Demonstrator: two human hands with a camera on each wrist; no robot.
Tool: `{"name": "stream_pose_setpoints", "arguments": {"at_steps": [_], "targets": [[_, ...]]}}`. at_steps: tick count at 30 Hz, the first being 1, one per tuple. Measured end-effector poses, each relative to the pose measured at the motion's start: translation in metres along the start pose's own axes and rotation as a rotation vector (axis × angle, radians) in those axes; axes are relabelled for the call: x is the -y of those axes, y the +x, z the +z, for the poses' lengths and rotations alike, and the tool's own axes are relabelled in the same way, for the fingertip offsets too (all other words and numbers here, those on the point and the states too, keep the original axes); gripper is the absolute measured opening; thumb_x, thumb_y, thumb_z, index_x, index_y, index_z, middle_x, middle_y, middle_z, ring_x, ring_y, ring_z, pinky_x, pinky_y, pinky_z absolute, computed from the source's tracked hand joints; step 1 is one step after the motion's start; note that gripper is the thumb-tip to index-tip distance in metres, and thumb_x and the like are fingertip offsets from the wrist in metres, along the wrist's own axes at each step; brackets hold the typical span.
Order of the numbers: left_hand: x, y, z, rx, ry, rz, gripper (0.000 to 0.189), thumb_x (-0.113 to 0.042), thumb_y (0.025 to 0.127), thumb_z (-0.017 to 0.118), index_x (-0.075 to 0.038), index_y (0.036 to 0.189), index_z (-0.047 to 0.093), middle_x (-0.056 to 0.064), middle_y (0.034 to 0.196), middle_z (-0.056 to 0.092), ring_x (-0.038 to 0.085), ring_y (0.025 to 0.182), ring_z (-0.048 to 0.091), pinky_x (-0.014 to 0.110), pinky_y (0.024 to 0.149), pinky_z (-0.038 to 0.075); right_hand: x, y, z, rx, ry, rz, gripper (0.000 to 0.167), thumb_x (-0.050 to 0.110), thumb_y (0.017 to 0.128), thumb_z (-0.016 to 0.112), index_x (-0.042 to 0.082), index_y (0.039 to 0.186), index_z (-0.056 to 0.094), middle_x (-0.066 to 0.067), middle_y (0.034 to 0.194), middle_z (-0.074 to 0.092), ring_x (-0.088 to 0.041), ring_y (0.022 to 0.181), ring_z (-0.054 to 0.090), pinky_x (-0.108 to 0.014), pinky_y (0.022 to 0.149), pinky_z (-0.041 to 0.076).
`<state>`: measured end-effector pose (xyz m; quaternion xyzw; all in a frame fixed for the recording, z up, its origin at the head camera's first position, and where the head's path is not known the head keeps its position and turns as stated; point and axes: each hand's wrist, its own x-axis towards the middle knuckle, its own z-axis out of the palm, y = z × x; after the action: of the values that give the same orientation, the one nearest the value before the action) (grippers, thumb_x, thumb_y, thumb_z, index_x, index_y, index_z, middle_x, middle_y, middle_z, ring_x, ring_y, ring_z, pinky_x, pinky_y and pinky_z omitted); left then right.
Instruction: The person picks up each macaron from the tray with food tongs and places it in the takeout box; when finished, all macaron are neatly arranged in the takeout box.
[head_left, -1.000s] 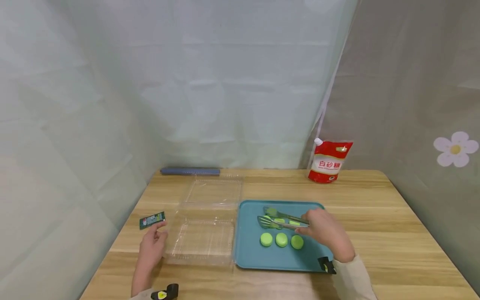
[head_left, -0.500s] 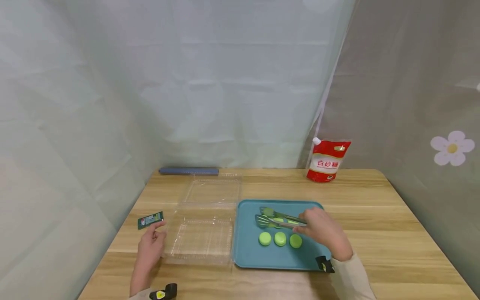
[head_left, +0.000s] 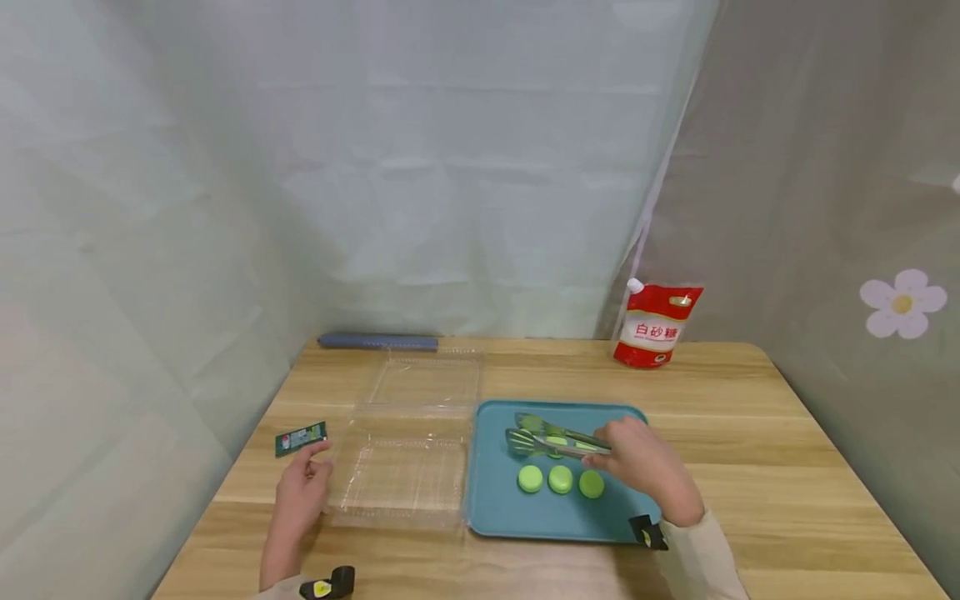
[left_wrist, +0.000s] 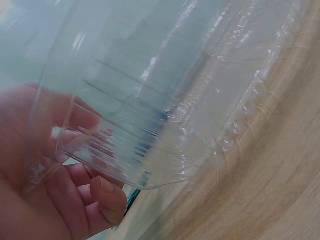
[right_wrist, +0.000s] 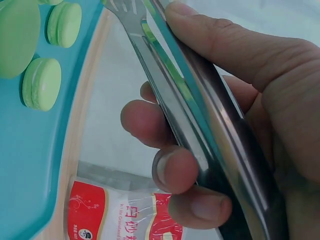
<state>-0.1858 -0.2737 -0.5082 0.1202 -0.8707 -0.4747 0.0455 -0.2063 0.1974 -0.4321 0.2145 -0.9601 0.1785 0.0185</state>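
My right hand (head_left: 641, 467) grips a pair of metal tongs (right_wrist: 207, 100), thumb on one arm and fingers curled round the other. The slotted heads of the tongs reach left over the back row of green macarons (head_left: 560, 479) on a blue tray (head_left: 495, 517). The left macaron of that row is hidden by the heads; three more sit in the front row. My left hand (head_left: 298, 496) holds the left side of an opened clear plastic box (left_wrist: 200, 115), with one finger seen through the plastic and others curled outside it. The box's lid (head_left: 427, 383) lies folded back.
A small dark green packet (head_left: 301, 439) lies just beyond the left hand. A red and white bag (head_left: 654, 325) stands at the back right. Along the back left edge of the wooden table (head_left: 757, 450) lies a long blue bar (head_left: 378, 342).
My right hand and the tongs have shifted slightly left over the back row of macarons. The left hand stays at the box.
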Motion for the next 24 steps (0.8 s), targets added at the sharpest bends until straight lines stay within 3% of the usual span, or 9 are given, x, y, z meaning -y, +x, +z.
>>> {"name": "stream_pose_setpoints", "arguments": {"at_steps": [12, 24], "targets": [[-0.004, -0.002, -0.003, -0.012, -0.036, 0.015, 0.039, -0.007, 0.103, 0.046, 0.003, 0.141, 0.048, 0.005, 0.075, 0.046, 0.013, 0.054, 0.043, 0.026, 0.049, 0.038, 0.002, 0.005, -0.007, -0.033, 0.007, -0.039, 0.025, 0.02, 0.086, 0.082, 0.012, 0.071, 0.064, 0.009, 0.058, 0.044, -0.009, 0.055, 0.041, -0.027, 0.053, 0.038], [-0.001, -0.001, -0.002, -0.03, -0.03, 0.015, 0.039, -0.008, 0.102, 0.047, 0.002, 0.14, 0.05, 0.006, 0.078, 0.047, 0.015, 0.056, 0.044, 0.026, 0.05, 0.038, 0.021, 0.014, -0.022, -0.01, -0.009, -0.055, 0.02, 0.024, 0.09, 0.079, 0.009, 0.083, 0.068, 0.01, 0.058, 0.047, -0.006, 0.051, 0.044, -0.024, 0.051, 0.039]]}}
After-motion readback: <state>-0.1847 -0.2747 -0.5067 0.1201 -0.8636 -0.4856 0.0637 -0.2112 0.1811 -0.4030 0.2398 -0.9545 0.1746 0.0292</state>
